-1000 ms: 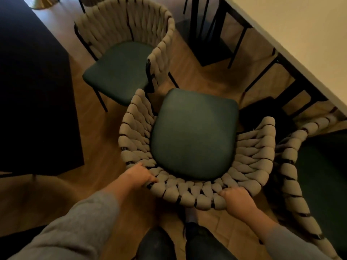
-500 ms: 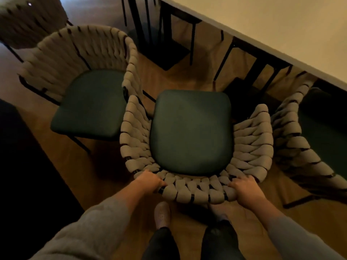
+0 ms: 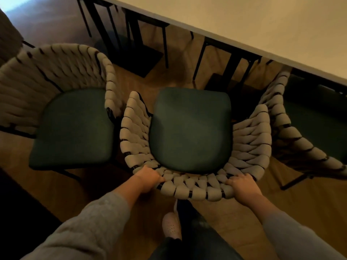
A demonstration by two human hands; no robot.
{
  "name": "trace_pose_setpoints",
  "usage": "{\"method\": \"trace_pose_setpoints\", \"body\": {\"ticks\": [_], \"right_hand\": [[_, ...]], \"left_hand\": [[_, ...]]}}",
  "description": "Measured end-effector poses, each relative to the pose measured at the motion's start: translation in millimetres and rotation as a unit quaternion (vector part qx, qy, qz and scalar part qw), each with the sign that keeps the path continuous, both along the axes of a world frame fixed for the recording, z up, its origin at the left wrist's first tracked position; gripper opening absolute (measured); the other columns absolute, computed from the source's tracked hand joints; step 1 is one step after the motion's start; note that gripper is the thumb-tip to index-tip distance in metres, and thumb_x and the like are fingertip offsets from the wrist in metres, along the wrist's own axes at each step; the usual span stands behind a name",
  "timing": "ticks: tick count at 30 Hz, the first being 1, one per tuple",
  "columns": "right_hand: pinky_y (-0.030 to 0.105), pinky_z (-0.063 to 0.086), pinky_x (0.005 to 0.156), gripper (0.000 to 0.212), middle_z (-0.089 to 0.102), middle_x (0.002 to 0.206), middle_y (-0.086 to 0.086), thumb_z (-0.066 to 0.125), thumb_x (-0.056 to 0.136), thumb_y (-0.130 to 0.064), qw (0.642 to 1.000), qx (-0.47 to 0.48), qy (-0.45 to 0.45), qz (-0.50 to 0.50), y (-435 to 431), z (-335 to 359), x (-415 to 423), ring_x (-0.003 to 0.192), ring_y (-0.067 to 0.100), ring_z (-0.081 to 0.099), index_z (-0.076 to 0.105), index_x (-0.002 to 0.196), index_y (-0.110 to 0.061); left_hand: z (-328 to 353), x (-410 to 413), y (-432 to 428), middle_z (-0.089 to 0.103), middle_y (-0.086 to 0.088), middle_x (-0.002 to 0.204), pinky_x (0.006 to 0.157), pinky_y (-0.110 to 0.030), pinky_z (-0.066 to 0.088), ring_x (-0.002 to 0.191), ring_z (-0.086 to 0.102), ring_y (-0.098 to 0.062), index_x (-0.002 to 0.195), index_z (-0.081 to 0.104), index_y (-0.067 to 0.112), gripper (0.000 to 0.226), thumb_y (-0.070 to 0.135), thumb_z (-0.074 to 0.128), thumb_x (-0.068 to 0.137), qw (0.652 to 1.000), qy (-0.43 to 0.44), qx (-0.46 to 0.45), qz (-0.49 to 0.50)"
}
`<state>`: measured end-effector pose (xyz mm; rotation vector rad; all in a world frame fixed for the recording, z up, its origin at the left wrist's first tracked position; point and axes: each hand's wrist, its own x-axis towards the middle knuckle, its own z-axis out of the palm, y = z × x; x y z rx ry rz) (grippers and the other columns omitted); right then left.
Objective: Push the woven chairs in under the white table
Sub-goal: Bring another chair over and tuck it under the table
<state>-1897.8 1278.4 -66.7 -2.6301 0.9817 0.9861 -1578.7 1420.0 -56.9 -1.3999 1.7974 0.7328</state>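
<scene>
A woven chair [image 3: 189, 129] with a dark green seat and thick beige woven back stands in front of me, facing the white table [image 3: 262, 25]. My left hand [image 3: 148, 176] grips the left part of its curved backrest. My right hand [image 3: 244, 186] grips the right part of the same backrest. The seat's front edge lies just short of the table edge. A second woven chair [image 3: 62, 113] stands to the left, angled away from the table. A third woven chair [image 3: 293, 132] sits to the right, its seat partly under the tabletop.
Black table legs and a dark base plate [image 3: 135, 59] stand on the wooden floor under the table. A dark piece of furniture [image 3: 16, 203] fills the lower left. My foot in a pale shoe [image 3: 171, 226] is behind the middle chair.
The middle chair has turned to face the table and moved closer to it, with both hands still on its backrest. My view has swung left along the table.
</scene>
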Motion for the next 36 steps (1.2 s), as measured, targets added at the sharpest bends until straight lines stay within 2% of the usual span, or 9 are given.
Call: {"method": "trace_pose_setpoints", "body": {"ticks": [7,9,13,16,19,22,25,29,36], "right_hand": [[0.035,0.039,0.094,0.037,0.060,0.121,-0.003,0.050,0.094,-0.020,1.000,0.001,-0.012,-0.011,-52,1,44,0.115,0.021,0.051,0.053,0.128,-0.033],[0.035,0.039,0.094,0.036,0.060,0.122,-0.002,0.050,0.095,-0.021,1.000,0.003,-0.009,-0.008,-68,2,53,0.115,0.021,0.052,0.052,0.129,-0.032],[0.034,0.041,0.089,0.031,0.062,0.119,0.001,0.047,0.095,-0.019,1.000,0.018,-0.002,0.021,-85,8,68,0.110,0.021,0.055,0.056,0.125,-0.024],[0.032,0.041,0.082,0.030,0.063,0.115,0.003,0.046,0.095,-0.015,0.999,0.032,-0.010,0.033,-89,11,69,0.107,0.022,0.057,0.058,0.122,-0.022],[0.032,0.036,0.077,0.033,0.062,0.115,0.004,0.044,0.095,-0.014,0.998,0.045,-0.003,0.033,-90,13,65,0.106,0.023,0.056,0.058,0.124,-0.022],[0.034,0.038,0.083,0.030,0.062,0.116,0.005,0.043,0.096,-0.014,0.999,0.033,-0.002,0.041,-94,21,68,0.108,0.025,0.055,0.059,0.121,-0.020],[0.038,0.039,0.088,0.027,0.063,0.113,0.007,0.044,0.096,-0.011,0.999,0.017,0.006,0.047,-100,31,72,0.107,0.027,0.055,0.060,0.117,-0.015],[0.043,0.036,0.096,0.030,0.063,0.117,0.005,0.046,0.096,-0.014,0.998,0.012,0.026,0.054,-117,37,72,0.112,0.027,0.052,0.059,0.122,-0.020],[0.042,0.035,0.101,0.034,0.059,0.124,0.004,0.048,0.097,-0.016,0.999,0.030,0.035,-0.008,-130,31,75,0.118,0.025,0.050,0.054,0.130,-0.023]], "left_hand": [[12,49,-73,0.050,-0.002,0.140,0.109,-0.054,0.030,0.129,0.047,-0.026,0.142,0.042,0.029,0.052,0.012,0.052,0.094,1.000,-0.026,-0.003,0.017],[14,62,-87,0.051,-0.002,0.139,0.112,-0.056,0.023,0.131,0.045,-0.026,0.142,0.042,0.028,0.052,0.015,0.054,0.093,0.998,-0.030,-0.026,0.040],[18,92,-90,0.038,0.000,0.151,0.120,-0.052,0.004,0.142,0.029,-0.023,0.151,0.030,0.026,0.062,0.029,0.052,0.093,0.994,-0.055,-0.079,0.061],[15,99,-91,0.042,0.000,0.148,0.119,-0.046,-0.005,0.139,0.033,-0.020,0.148,0.033,0.026,0.057,0.032,0.051,0.094,0.990,-0.069,-0.098,0.068],[13,94,-99,0.043,-0.005,0.147,0.118,-0.056,-0.002,0.136,0.039,-0.025,0.150,0.028,0.027,0.058,0.032,0.049,0.096,0.992,-0.103,-0.064,0.042],[20,95,-106,0.041,-0.009,0.147,0.116,-0.063,0.003,0.133,0.043,-0.030,0.153,0.022,0.027,0.056,0.029,0.041,0.100,0.991,-0.127,-0.038,-0.001],[23,94,-108,0.038,-0.010,0.149,0.115,-0.064,0.006,0.133,0.043,-0.031,0.153,0.022,0.028,0.055,0.031,0.040,0.101,0.991,-0.131,-0.019,-0.012],[20,86,-117,0.038,-0.010,0.150,0.114,-0.066,0.007,0.135,0.040,-0.032,0.150,0.031,0.029,0.050,0.031,0.042,0.101,0.992,-0.123,-0.009,-0.001],[25,95,-171,0.042,-0.010,0.147,0.113,-0.068,0.007,0.135,0.040,-0.033,0.150,0.032,0.027,0.050,0.025,0.043,0.101,0.988,-0.144,-0.003,-0.051]]}}
